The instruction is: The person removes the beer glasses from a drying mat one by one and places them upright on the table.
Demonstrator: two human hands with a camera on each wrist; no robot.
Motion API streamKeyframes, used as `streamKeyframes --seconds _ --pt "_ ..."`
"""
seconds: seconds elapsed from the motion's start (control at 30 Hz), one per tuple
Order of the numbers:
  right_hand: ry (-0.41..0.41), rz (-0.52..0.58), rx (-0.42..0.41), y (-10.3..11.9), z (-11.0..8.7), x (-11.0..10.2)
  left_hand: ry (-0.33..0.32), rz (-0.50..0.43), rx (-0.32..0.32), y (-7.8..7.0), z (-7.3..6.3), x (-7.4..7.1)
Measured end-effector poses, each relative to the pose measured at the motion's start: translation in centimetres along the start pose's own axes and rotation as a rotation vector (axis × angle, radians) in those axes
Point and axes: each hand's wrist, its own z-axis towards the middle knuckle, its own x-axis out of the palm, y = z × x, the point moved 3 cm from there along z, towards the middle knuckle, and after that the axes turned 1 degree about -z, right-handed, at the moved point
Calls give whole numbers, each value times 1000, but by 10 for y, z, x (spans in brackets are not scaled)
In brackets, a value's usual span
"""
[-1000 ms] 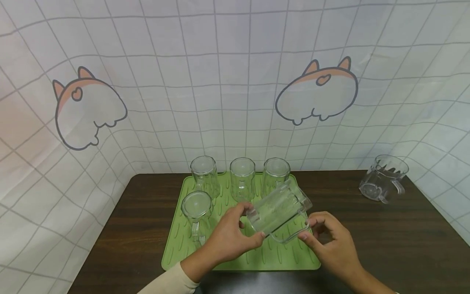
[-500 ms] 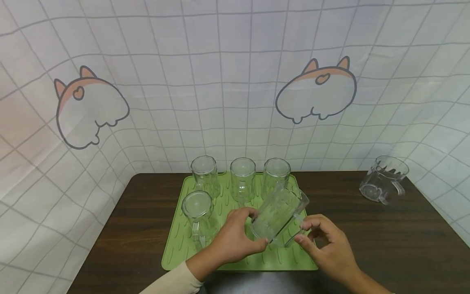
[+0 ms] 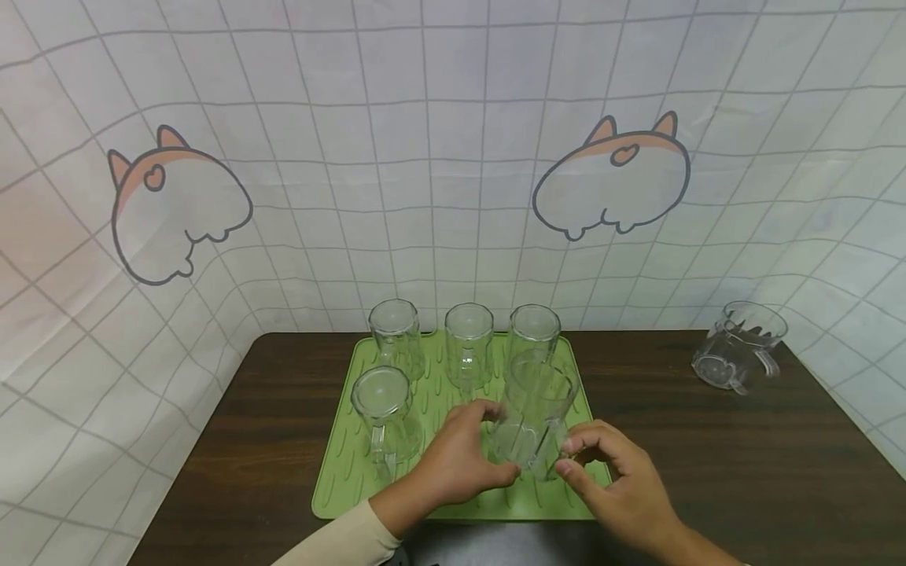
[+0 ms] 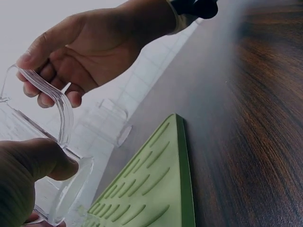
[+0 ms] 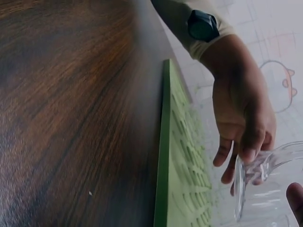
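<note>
A clear glass mug is held over the front right of the green ridged mat, nearly upright with a slight tilt. My left hand grips its lower body, thumb at the near side and fingers at the left. Pinched between the thumb and fingers of my right hand is the mug's handle. In the left wrist view, the left thumb presses the glass close to its thick ring-shaped end. Part of the left fingers is hidden behind the mug.
Similar glass mugs stand on the mat: three along the back, left, middle and right, and one at front left. Another mug stands at the right of the dark wood table. A patterned white cloth hangs behind.
The held mug has swung from a strong sideways lean to nearly upright, its upper end moving left. My right hand has moved left and slightly down with the handle; the left has shifted slightly right.
</note>
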Motion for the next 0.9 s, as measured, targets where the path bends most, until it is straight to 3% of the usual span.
streamKeyframes --seconds 0.23,0.57,0.9 --pt "23 2 9 1 -3 7 -8 0 11 2 3 4" --pt "133 43 60 5 -6 14 -11 13 23 4 4 5" --pt "121 27 -79 -2 -10 17 -27 31 39 4 4 7"
